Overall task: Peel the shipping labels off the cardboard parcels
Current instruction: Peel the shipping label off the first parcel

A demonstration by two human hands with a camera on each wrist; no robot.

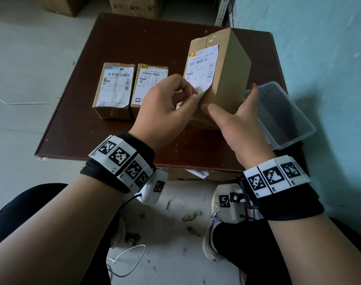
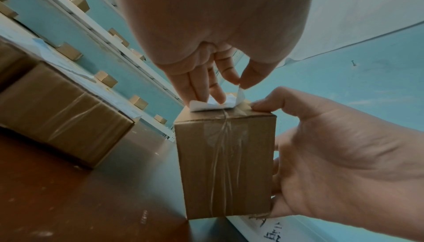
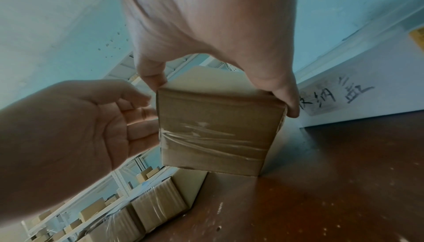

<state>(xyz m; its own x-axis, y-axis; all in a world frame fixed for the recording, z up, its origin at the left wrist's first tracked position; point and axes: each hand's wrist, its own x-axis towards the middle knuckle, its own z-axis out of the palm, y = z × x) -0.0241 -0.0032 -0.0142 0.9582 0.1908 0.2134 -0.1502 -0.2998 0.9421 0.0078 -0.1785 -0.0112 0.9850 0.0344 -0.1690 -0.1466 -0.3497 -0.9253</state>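
A tall cardboard parcel [image 1: 226,79] stands tilted on the brown table [image 1: 118,42], its white shipping label [image 1: 202,64] facing me. My right hand [image 1: 231,105] grips the parcel's near end, thumb on the left edge and fingers round the right side. My left hand [image 1: 193,95] pinches the label's lower corner, which is lifted off the cardboard. In the left wrist view the curled-up label edge [image 2: 213,105] shows above the taped parcel [image 2: 224,164], pinched by my left hand [image 2: 238,84]. The right wrist view shows my right hand [image 3: 222,93] clamped across the parcel [image 3: 218,128].
Two smaller parcels [image 1: 113,91] [image 1: 148,85] lie flat side by side left of my hands, labels up. A clear plastic container [image 1: 282,116] sits at the table's right edge, beside the blue wall. Cardboard boxes [image 1: 134,5] stand on the floor behind the table.
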